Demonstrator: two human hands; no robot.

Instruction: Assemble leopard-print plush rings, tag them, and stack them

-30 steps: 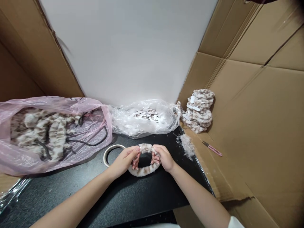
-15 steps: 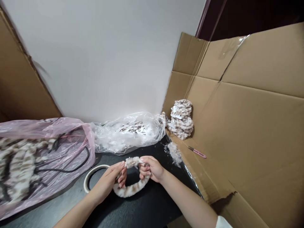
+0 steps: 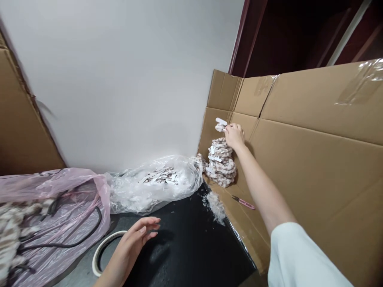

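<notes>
My right hand [image 3: 233, 135] reaches far out over the stack of furry spotted headbands [image 3: 220, 162] in the cardboard corner. It grips a furry headband [image 3: 220, 125] with a white tag just above the top of that stack. My left hand [image 3: 136, 238] hovers with fingers apart over the black table [image 3: 191, 255], holding nothing, next to a roll of tape [image 3: 101, 251].
A pink plastic bag [image 3: 50, 215] of furry headbands and dark bands lies at the left. A clear bag [image 3: 155, 181] of white tags sits at the back. A tuft of fluff [image 3: 216, 205] and pink snips [image 3: 243, 202] lie near the cardboard wall [image 3: 314, 159].
Both hands held the furry headband over the table before. Now the left hand has let go, and the right hand has carried the headband out to the stack in the corner.
</notes>
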